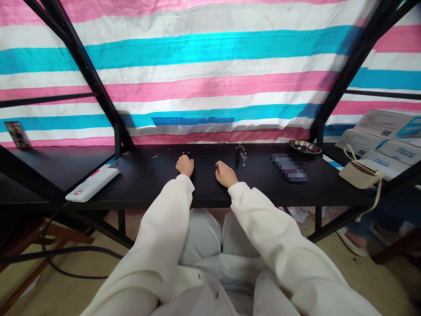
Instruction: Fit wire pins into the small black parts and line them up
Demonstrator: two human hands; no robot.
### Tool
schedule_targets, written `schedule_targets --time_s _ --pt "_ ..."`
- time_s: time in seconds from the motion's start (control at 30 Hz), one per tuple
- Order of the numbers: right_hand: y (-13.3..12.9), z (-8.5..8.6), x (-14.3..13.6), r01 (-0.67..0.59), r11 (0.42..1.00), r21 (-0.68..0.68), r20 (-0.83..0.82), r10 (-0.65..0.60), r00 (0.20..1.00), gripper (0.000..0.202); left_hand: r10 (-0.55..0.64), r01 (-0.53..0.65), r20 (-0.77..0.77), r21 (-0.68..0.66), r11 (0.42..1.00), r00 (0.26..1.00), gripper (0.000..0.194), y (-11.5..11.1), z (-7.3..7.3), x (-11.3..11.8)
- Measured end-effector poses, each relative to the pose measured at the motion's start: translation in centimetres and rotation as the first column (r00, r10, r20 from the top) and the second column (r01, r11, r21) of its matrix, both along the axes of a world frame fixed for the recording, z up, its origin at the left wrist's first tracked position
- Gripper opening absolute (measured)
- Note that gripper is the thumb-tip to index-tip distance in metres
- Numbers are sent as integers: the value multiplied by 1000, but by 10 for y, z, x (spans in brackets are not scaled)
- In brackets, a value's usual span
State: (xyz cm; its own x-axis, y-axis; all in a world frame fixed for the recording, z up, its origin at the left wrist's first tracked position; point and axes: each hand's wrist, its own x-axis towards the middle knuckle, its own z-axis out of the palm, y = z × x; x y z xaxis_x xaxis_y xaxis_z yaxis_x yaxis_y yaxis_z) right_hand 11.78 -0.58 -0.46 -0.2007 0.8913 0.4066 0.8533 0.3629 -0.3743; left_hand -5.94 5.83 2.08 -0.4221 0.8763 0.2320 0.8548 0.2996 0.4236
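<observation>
Two hands, fingers curled, are held at the black table [259, 195]: the left hand [185, 166] just nearer than some small pieces [188, 153], the right hand [226, 174] near-left of a grey cluster [243, 156]. Whether anything is pinched cannot be told; tiny parts are best steadied with wrists braced.

Both hands [185, 165] [226, 174] apart, fingers [219, 165] curled, arms [164, 215] outstretched

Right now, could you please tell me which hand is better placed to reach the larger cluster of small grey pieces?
Probably the right hand: the larger cluster lies nearby, ahead and to its right, while the left hand is farther off.
</observation>
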Motion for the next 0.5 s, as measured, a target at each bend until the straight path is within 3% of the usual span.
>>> schedule_targets --time_s 0.13,0.27,0.5 --pt "0 0 1 8 1000 0 -28 -8 1000 27 -54 53 -75 -17 998 996 31 -2 -3 -2" --pt "-1 2 4 50 997 60 -101 -44 994 25 -240 237 -209 -39 971 948 30 -10 -4 6" --pt "-4 7 18 270 940 208 -337 -190 922 26 -593 606 -299 -58 794 748 32 -35 5 61"
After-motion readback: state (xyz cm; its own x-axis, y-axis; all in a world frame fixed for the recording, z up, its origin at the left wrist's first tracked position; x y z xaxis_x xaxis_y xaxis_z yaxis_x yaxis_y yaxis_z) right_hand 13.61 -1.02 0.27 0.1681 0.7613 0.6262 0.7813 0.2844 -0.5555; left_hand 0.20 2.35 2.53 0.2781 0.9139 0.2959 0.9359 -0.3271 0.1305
